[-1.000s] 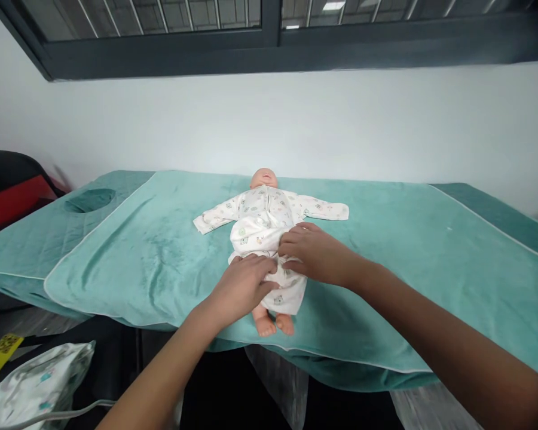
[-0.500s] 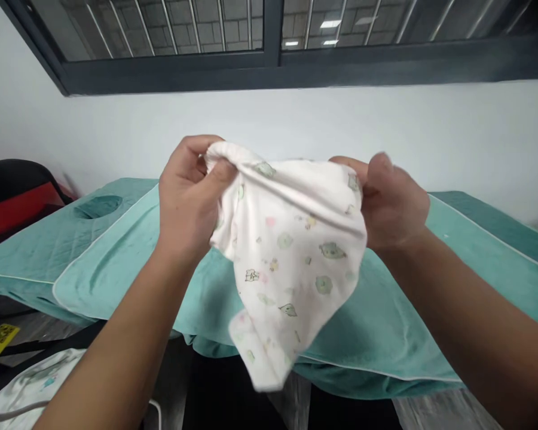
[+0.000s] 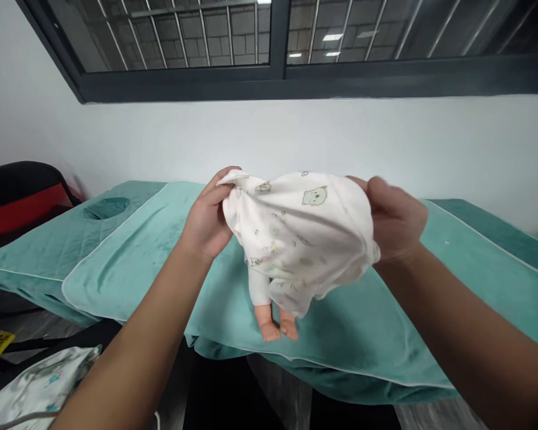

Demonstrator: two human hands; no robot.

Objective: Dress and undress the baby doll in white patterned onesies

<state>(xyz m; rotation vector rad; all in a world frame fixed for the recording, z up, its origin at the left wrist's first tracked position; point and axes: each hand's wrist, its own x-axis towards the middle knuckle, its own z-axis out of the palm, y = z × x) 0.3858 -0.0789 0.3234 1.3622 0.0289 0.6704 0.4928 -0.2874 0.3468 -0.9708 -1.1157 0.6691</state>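
I hold up a small white baby garment [image 3: 302,233] printed with little animals, stretched between both hands above the teal table. My left hand [image 3: 207,218] pinches its left edge; my right hand [image 3: 395,218] grips its right edge. Below the cloth, the bare feet of a baby doll [image 3: 277,327] stick out near the table's front edge. The cloth hides the doll's body and head.
A teal padded cover [image 3: 143,251] with white piping lies over the massage table, with a face hole [image 3: 106,207] at far left. A black and red bag [image 3: 18,197] sits at left. A printed cloth [image 3: 36,388] lies low at bottom left. White wall behind.
A second ago both hands lay on the dressed doll's middle. They then lifted a white garment high, and now it is lower, spread over the doll.
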